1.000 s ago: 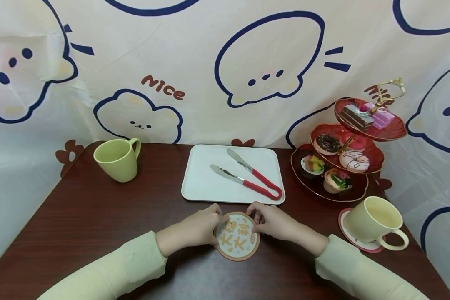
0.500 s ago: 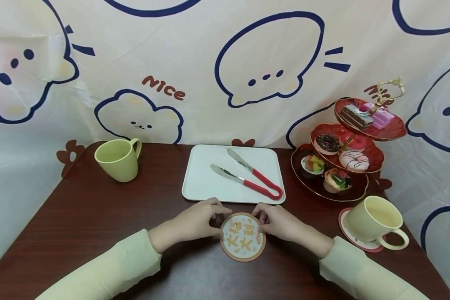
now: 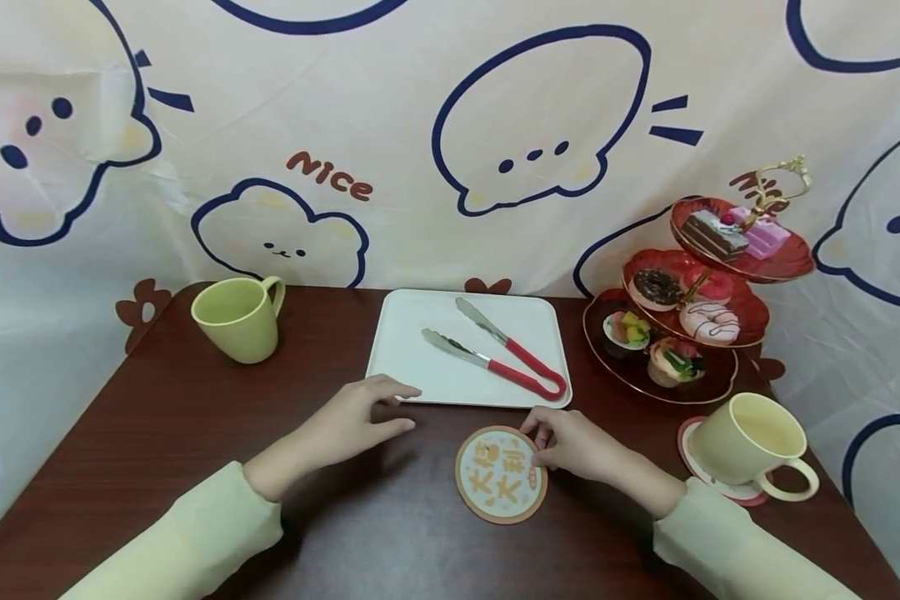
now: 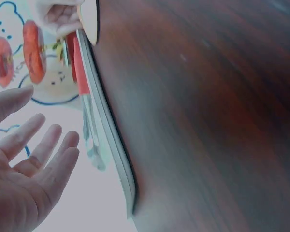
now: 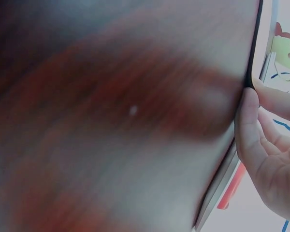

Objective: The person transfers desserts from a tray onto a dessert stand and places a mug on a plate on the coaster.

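My right hand (image 3: 581, 450) pinches the right edge of a round coaster (image 3: 498, 479), pale with an orange rim and gold characters. In the right wrist view, thumb and finger meet on the thin rim of the coaster (image 5: 265, 38), which stands edge-on with a dark underside. To the left, my left hand (image 3: 341, 429) holds nothing. Its fingers (image 4: 58, 169) are spread and relaxed, close to the front left edge of a white tray (image 3: 405, 367). On that tray lie metal tongs (image 3: 519, 378) with red handles, their arms apart.
A green mug (image 3: 243, 325) stands at the back left. At the right, a cream mug (image 3: 742, 442) sits on another coaster (image 3: 693, 467). Behind it rises a three-tier red stand (image 3: 783, 262) bearing cakes, donuts and cupcakes. A printed cloth (image 3: 390, 108) hangs along the back.
My left hand has let go of the coaster and moved left, its fingers opening. The right hand has carried the coaster slightly to the right. Tray, tongs and mugs stay put.
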The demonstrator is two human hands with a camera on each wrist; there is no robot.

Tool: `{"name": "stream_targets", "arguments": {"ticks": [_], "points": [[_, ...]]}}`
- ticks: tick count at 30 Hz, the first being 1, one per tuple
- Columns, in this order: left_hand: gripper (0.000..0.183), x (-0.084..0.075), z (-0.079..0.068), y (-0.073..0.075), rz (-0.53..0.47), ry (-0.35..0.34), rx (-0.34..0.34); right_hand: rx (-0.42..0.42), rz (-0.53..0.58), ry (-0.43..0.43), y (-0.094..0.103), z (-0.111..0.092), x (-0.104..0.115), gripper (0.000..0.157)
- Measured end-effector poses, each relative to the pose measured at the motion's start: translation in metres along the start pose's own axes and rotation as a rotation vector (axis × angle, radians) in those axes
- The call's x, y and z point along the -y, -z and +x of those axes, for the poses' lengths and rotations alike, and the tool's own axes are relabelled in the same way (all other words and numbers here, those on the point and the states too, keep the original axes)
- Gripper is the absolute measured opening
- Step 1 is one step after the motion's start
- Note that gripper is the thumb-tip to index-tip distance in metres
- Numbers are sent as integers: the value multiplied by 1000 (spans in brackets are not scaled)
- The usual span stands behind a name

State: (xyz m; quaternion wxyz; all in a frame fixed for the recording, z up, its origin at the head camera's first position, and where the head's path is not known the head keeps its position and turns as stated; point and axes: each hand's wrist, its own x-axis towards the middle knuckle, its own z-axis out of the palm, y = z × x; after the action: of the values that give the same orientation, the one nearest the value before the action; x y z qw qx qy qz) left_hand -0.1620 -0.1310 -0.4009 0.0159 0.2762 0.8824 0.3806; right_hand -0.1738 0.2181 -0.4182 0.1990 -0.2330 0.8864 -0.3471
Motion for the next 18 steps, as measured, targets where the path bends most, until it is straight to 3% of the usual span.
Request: {"name": "stream_targets", "arguments": {"ticks": [6, 14, 18], "points": [[37, 13, -16, 20, -17, 54, -158, -2, 16, -26, 6, -6, -5, 28], [36, 22, -33, 55, -134, 131, -373, -16, 21, -20, 12, -15, -16, 28], [35, 25, -43, 69, -149, 180, -445, -23, 39, -43, 16, -20, -20, 30]]}}
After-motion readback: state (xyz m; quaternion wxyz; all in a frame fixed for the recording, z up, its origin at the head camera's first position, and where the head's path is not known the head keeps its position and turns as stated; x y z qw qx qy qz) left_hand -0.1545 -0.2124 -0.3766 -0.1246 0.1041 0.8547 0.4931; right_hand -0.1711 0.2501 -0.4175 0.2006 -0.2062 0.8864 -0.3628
